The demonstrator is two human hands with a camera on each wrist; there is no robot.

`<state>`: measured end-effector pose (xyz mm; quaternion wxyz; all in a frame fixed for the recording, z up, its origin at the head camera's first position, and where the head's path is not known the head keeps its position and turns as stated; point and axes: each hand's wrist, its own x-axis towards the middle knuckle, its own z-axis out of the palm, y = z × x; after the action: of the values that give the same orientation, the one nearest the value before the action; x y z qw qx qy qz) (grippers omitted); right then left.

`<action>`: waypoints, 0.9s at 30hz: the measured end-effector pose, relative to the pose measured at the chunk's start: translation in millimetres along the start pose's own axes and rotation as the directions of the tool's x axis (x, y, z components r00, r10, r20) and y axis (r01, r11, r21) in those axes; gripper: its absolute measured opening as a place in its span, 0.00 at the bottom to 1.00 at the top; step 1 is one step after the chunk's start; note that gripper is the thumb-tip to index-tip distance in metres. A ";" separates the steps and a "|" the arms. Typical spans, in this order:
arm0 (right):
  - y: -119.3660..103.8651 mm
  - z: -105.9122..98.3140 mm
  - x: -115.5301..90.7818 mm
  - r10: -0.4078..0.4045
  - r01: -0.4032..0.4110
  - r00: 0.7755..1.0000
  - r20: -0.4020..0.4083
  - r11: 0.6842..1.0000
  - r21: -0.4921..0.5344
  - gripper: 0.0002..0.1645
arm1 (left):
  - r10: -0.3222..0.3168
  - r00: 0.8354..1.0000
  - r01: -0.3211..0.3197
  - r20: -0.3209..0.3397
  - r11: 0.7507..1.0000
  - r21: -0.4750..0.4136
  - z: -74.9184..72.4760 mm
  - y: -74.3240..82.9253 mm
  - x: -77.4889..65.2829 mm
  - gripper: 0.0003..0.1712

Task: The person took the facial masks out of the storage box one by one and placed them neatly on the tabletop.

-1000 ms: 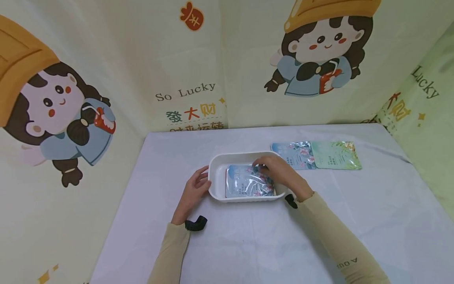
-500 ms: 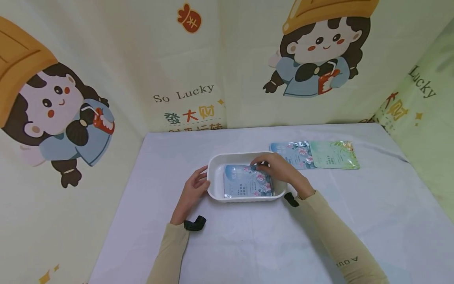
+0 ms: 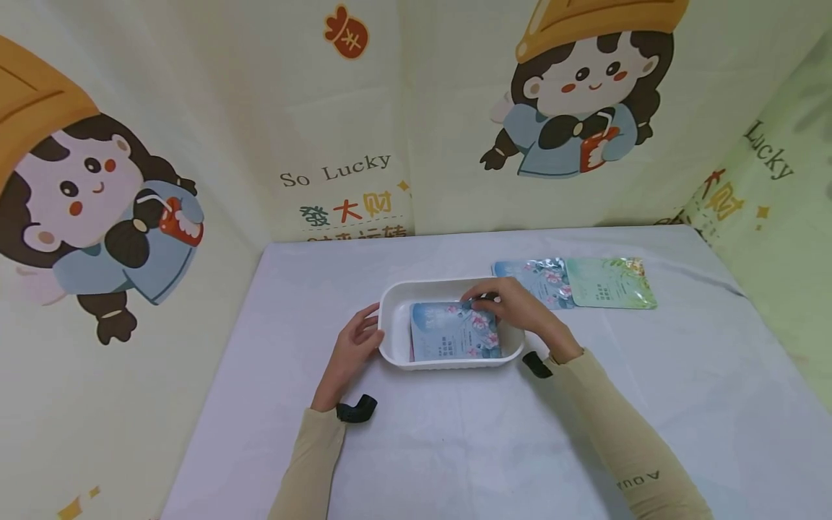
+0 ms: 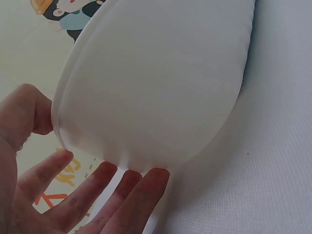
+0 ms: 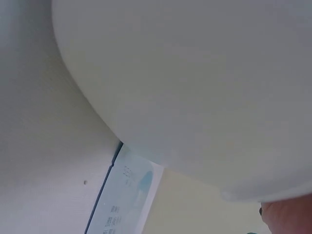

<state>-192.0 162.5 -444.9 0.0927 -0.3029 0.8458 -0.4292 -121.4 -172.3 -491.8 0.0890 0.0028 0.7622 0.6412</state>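
Observation:
A white oblong tray (image 3: 396, 295) sits on the table, holding a small pile of flat packets. On top lies a blue sheet mask packet (image 3: 448, 332) with pink flowers. My left hand (image 3: 356, 343) is at the tray's left end; in the left wrist view its fingertips (image 4: 157, 176) touch the outer wall and the thumb meets the rim. My right hand (image 3: 513, 303) reaches over the right rim and pinches the top packet's far right corner. In the right wrist view the tray's wall (image 5: 190, 97) hides most of that hand.
Behind the tray, to the right, a blue packet (image 3: 542, 282) and a green packet (image 3: 611, 282) lie side by side on the white-covered table (image 3: 455, 440). A cartoon-printed curtain (image 3: 448, 144) stands along the back and sides.
The top packet has lost its bright glare, its face now lying differently to the light. My right hand keeps its hold at the corner, and the left hand stays at the tray's end.

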 end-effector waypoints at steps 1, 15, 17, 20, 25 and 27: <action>-1.0 -1.1 -0.5 0.003 -0.003 1.000 -0.001 1.000 0.008 0.14 | -0.003 1.000 0.003 -0.003 1.000 0.001 0.4 0.3 -0.3 0.30; -9.1 -17.5 -10.0 0.039 -0.039 0.999 -0.005 0.998 0.052 0.13 | 0.003 1.000 -0.003 -0.011 1.000 -0.010 3.1 1.8 -3.0 0.31; -10.9 -20.6 -11.3 0.047 -0.046 0.999 -0.007 0.997 0.054 0.13 | 0.001 1.000 -0.002 -0.011 1.000 -0.016 3.1 2.0 -3.7 0.31; -13.9 -25.6 -13.7 0.041 -0.041 0.999 -0.016 0.998 0.054 0.13 | 0.005 1.000 -0.005 -0.017 1.000 -0.010 3.6 2.4 -4.9 0.31; -16.8 -35.9 -18.6 0.008 -0.006 0.999 -0.032 0.999 0.048 0.12 | 0.009 1.000 -0.009 -0.028 1.000 0.000 4.9 3.3 -6.3 0.31; -17.1 -40.7 -20.3 0.004 -0.002 0.999 -0.041 0.999 0.043 0.13 | 0.011 1.000 -0.011 -0.026 1.000 -0.004 5.1 3.5 -6.2 0.31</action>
<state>-185.3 194.1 -408.6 0.0822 -0.2908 0.8387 -0.4531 -115.0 -167.4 -488.4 0.0757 -0.0016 0.7620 0.6431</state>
